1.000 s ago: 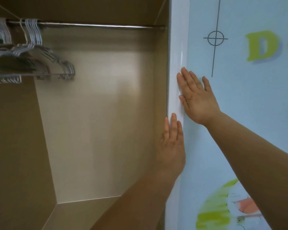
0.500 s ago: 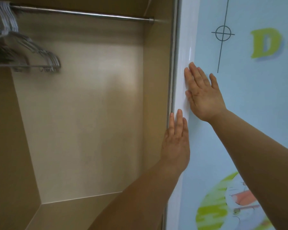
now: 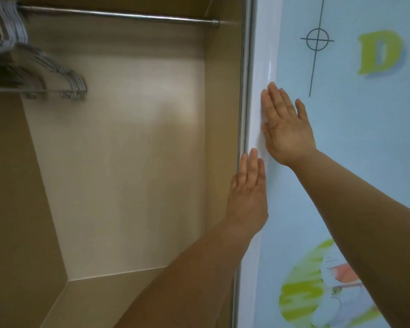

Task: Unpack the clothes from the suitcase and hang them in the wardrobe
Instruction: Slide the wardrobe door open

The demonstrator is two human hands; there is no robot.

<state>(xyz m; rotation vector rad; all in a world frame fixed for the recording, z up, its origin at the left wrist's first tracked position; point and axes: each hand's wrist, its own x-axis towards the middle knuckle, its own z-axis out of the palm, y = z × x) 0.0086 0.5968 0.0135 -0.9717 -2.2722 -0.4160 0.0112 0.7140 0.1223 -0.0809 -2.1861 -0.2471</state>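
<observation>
Both hands, left and right, flat and holding nothing, have pushed the door further right, so the wardrobe's rail and hangers are reachable.

Dim, soft indoor light, bright patch on the wardrobe back panel, blurred hangers, wide-angle bending at edges
</observation>
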